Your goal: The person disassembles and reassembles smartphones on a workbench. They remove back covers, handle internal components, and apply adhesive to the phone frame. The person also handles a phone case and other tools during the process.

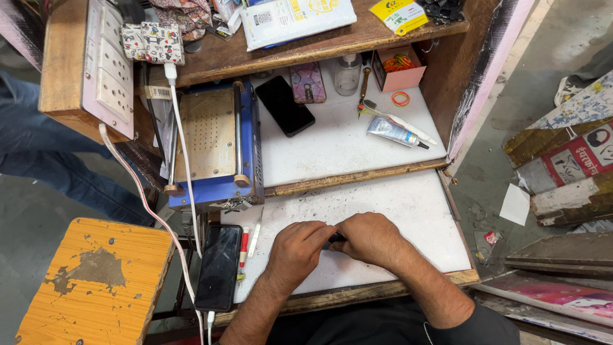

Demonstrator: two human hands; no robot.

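Pinching a small dark object (336, 239) between them, the left hand (299, 248) and right hand (366, 237) close on it together just above the white work surface (415, 211) — seemingly to steady it — near a red-handled tool (243, 248).

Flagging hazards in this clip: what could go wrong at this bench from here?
The charging phone lies at the white board's left edge by the left hand; an elbow nudge might tip it off. Its cable hangs loose and could snag. The small dark part pinched between both hands, right hand included, could slip.
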